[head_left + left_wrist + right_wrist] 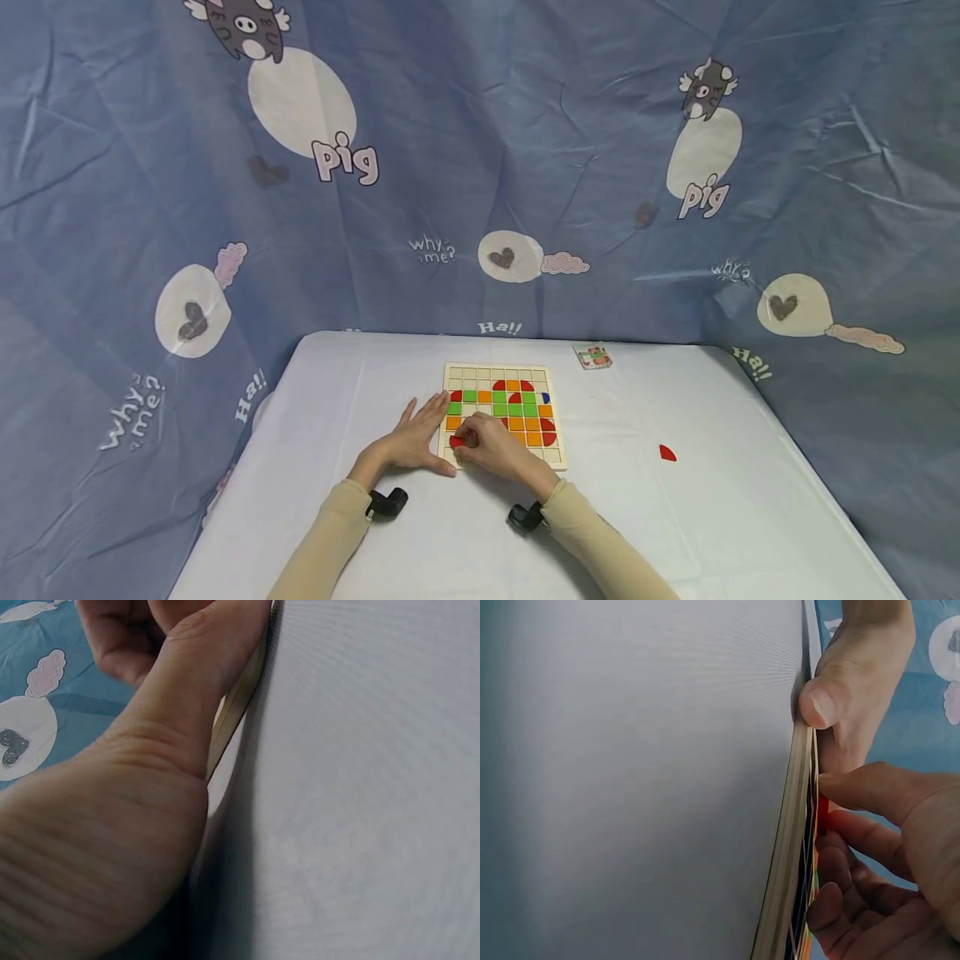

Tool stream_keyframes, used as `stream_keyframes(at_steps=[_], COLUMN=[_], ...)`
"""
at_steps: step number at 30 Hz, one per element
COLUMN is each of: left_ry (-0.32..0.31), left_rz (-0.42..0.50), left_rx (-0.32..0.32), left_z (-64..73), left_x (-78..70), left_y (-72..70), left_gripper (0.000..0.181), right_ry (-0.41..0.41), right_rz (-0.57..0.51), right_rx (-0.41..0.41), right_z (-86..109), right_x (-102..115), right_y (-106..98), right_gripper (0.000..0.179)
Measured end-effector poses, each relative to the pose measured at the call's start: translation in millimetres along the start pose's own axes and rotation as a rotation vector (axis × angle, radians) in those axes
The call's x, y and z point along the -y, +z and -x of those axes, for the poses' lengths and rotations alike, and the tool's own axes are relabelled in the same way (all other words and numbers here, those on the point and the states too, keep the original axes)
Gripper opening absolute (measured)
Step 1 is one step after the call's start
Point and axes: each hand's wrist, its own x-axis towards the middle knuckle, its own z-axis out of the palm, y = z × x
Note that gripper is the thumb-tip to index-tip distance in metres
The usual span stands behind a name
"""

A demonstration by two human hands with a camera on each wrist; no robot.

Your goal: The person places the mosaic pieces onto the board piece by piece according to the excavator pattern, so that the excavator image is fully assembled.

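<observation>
A pale wooden puzzle board [467, 374] with a square grid lies on the table, many cells filled with red, green and orange pieces and one blue piece. My left hand [410, 441] rests along its left edge, fingers spread, thumb at the near left corner. My right hand [497, 447] reaches over the board's lower left part and pinches a red puzzle piece [456, 442] between thumb and index finger. In the right wrist view, this red piece [823, 815] stands at the board's surface; whether it sits fully in a cell is hidden by the fingers.
A loose red quarter-round piece [667, 452] lies on the white tablecloth [615, 533] to the right of the board. Behind the board, to the right, is a small printed picture card [593, 357]. A blue patterned curtain [420, 167] hangs round the table's back and sides.
</observation>
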Motion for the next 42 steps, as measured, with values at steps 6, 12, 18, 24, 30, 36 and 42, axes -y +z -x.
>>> stream_keyframes(at_steps=[6,12,18,24,30,36,42], left_ry=[-0.002,-0.001,0.004,-0.003,-0.004,-0.026,-0.037], left_rz=[-0.002,-0.004,0.013,0.007,-0.006,0.001,0.008], left_rx=[0.0,0.002,0.003,0.009,-0.003,-0.005,0.003], left_z=[0.9,0.0,0.5,1.9,2.0,1.2,1.9], left_x=[0.3,1.6,-0.8,-2.0,-2.1,-2.3,-4.7], left_y=[-0.2,1.4,0.7,0.1,-0.5,-0.4,-1.0], left_gripper=[0.131,0.13,0.13,0.13,0.13,0.133,0.133], right_ry=[0.008,0.032,0.071,0.079,0.052,0.105,0.246], right_rz=[0.025,0.026,-0.01,-0.026,-0.053,-0.069,-0.032], right_rx=[0.0,0.001,0.004,0.006,-0.013,-0.083,-0.204], right_z=[-10.5,-14.5,-14.3,-12.8,1.3,39.5,91.8], right_x=[4,4,4,4,2,-22,-72], right_y=[4,4,4,3,-11,-40,-81], right_gripper=[0.021,0.019,0.016,0.017,0.02,0.013,0.014])
